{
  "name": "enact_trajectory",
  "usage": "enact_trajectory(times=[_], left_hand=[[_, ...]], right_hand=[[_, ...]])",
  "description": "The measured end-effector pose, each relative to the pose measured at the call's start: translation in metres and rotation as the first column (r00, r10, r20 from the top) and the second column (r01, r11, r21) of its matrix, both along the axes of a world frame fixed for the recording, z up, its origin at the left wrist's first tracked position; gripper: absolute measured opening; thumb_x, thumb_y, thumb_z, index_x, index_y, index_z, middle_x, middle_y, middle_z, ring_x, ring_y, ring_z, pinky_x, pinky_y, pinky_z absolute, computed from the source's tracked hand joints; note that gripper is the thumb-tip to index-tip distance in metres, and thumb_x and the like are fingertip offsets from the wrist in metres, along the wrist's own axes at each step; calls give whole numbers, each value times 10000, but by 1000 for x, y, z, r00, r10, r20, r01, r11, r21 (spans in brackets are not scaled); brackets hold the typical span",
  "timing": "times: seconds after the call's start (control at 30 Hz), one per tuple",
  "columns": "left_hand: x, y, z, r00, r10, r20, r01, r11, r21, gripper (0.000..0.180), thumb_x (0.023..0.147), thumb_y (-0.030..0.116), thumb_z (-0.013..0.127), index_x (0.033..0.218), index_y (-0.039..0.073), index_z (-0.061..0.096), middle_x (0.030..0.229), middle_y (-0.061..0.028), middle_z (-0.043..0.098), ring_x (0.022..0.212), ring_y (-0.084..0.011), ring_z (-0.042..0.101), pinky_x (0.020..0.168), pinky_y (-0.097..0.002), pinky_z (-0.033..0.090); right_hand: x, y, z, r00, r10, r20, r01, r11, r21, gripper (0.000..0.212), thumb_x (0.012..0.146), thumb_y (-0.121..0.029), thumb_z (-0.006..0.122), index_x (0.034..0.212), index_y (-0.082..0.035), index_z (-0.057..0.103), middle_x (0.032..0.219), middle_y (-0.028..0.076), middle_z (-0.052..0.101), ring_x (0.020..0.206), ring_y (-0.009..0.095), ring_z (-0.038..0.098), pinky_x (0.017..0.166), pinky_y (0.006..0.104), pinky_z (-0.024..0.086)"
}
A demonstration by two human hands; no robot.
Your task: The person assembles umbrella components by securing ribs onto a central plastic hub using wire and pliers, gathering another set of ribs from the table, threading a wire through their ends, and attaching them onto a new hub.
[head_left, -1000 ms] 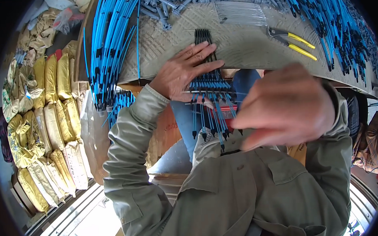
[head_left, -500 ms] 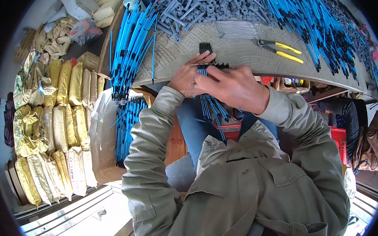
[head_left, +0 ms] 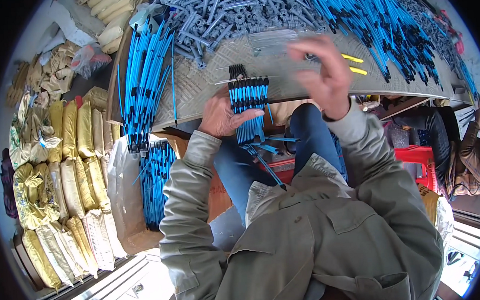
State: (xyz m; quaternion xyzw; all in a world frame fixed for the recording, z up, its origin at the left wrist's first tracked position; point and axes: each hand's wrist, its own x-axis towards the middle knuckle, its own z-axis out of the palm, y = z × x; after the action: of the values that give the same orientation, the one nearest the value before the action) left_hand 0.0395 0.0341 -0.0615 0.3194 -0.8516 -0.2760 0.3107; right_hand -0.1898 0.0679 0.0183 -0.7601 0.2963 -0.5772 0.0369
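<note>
My left hand (head_left: 220, 116) is closed around a flat row of thin blue rods with black fittings (head_left: 249, 92), its thumb lying across the front. A thin straight wire (head_left: 224, 82) runs crosswise at the row's black top ends. Loose blue rods hang below the row, over my lap. My right hand (head_left: 327, 75) is lifted off to the right, blurred, with thumb and forefinger apart and nothing visible between them. Yellow-handled pliers (head_left: 357, 70) lie just beyond it, their jaws partly hidden. Behind the hand's fingers is a bundle of fine silvery wires (head_left: 272, 41).
Grey plastic fittings (head_left: 233, 12) are heaped along the table's (head_left: 192, 71) far side. More blue rods (head_left: 380, 28) pile up at right, and another bunch (head_left: 144, 73) stands at left. A sack of blue rods (head_left: 125, 194) and gold packets (head_left: 73, 186) sit left. Another person (head_left: 471, 154) is at far right.
My right hand has let go of the row of blue rods and moved right and up, towards the wires and pliers. The left hand keeps its hold. The whole view has shifted slightly.
</note>
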Motion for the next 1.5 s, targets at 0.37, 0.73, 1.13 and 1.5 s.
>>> enact_trajectory(times=[0.37, 0.73, 1.13, 1.5], left_hand=[[4, 2, -9, 996, 50, 69, -50, 999, 1, 486, 676, 381, 748, 1030, 76, 612, 1033, -123, 618, 930, -298, 588, 806, -391, 462], [-76, 61, 61, 871, -190, -452, 362, 872, 330, 517, 725, 152, 751, 1160, 8, 512, 1045, -47, 602, 926, -133, 562, 872, -299, 440], [-121, 109, -82, 849, 118, -515, 401, 491, 773, 277, 840, 122, 619, 1097, 34, 567, 970, -13, 613, 910, -106, 560, 822, -287, 460], [-52, -119, 36, 910, 409, 62, -331, 810, -484, 249, 676, 65, 667, 921, 80, 624, 851, -85, 623, 806, -235, 562, 720, -367, 412]], right_hand=[[65, -13, -64, 676, 442, 590, -735, 340, 587, 298, 794, -17, 632, 1084, 17, 575, 965, 95, 646, 909, 145, 607, 799, 289, 482], [3, 59, 43, 778, 505, 374, -628, 647, 432, 206, 861, -13, 510, 1033, 87, 564, 902, 130, 659, 808, 192, 645, 713, 296, 526], [-38, 57, -65, 701, -40, 712, -693, 200, 693, 254, 860, -102, 586, 1045, 71, 575, 913, 139, 656, 868, 200, 647, 752, 302, 523], [-52, 47, -51, 701, -51, 711, -704, 109, 702, 216, 865, -74, 575, 1033, 63, 584, 902, 114, 665, 867, 175, 641, 766, 285, 508]])
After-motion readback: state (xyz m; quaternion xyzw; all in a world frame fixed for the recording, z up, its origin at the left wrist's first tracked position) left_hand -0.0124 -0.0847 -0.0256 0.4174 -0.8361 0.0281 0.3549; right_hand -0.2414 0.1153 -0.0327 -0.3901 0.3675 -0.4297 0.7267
